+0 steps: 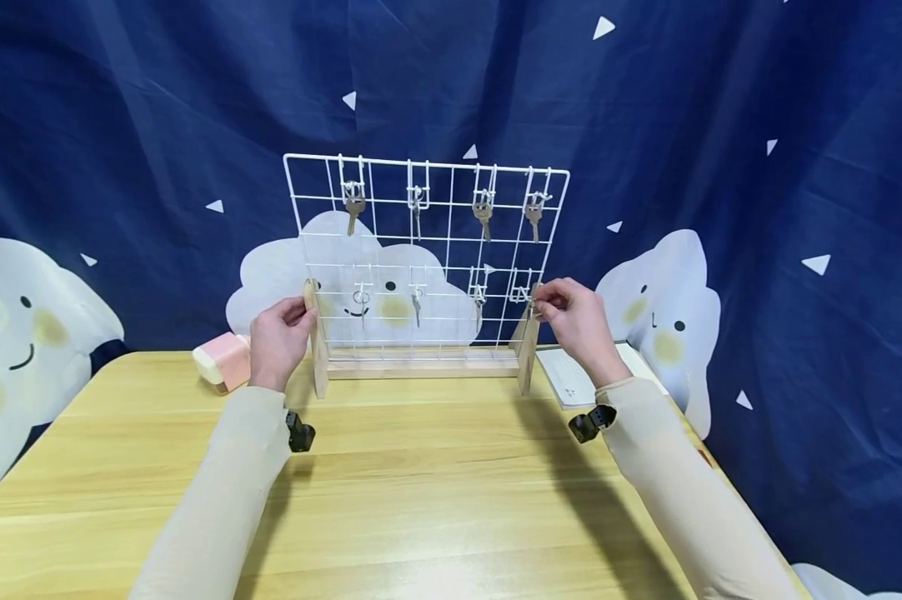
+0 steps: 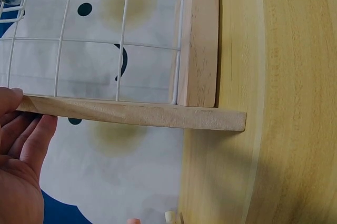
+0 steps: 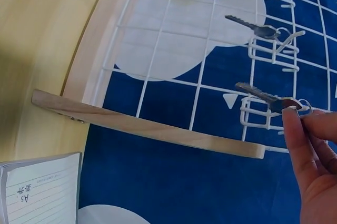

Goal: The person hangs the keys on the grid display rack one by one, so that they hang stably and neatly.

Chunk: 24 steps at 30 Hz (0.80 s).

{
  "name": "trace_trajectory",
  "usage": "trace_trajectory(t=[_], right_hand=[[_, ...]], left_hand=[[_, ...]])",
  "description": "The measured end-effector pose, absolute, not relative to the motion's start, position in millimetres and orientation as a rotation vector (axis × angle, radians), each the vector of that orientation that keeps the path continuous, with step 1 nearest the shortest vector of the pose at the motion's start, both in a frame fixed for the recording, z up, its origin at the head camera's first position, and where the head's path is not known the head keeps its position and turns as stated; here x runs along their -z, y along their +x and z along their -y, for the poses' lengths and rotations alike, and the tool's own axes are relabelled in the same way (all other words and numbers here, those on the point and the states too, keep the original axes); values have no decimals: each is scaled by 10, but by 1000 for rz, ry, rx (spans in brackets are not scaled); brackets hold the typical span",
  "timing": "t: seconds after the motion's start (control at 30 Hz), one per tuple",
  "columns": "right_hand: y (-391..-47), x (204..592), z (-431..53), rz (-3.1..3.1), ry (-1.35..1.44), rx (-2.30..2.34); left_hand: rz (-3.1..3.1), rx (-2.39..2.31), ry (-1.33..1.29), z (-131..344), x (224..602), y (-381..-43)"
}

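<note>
A white wire grid rack (image 1: 451,218) stands upright on a wooden base (image 1: 421,368), with keys on hooks in two rows. My left hand (image 1: 280,337) grips the rack's left wooden upright (image 2: 131,113), thumb on one side and fingers on the other. At the lower right hook (image 3: 255,112), my right hand (image 1: 574,321) pinches a metal key (image 3: 263,97) by its head. The key's ring (image 3: 305,106) shows beside the fingertips, partly hidden by them. Another key (image 3: 255,27) hangs on the neighbouring hook in the right wrist view.
A pink and white box-like object (image 1: 224,362) sits left of the rack. On the right, a lined notepad (image 1: 571,379) lies behind my right wrist. The wooden table (image 1: 421,492) meets a dark blue curtain (image 1: 451,75) with cloud prints at the back.
</note>
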State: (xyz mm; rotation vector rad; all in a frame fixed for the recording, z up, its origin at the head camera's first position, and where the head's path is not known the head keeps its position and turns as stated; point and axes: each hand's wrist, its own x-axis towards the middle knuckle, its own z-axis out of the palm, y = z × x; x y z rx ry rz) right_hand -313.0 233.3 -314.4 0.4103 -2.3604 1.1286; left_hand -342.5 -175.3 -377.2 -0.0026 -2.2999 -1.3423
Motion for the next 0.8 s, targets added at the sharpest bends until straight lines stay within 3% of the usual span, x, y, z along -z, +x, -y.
trace_trajectory(t=[0.4, 0.8], right_hand=[[-3266, 3248, -2325, 2360, 341, -1148], [-3094, 3510, -2346, 2448, 280, -1217]], left_hand=[[2286, 1348, 2, 1763, 3756, -3413], [2293, 1323, 23, 1775, 3843, -3378]])
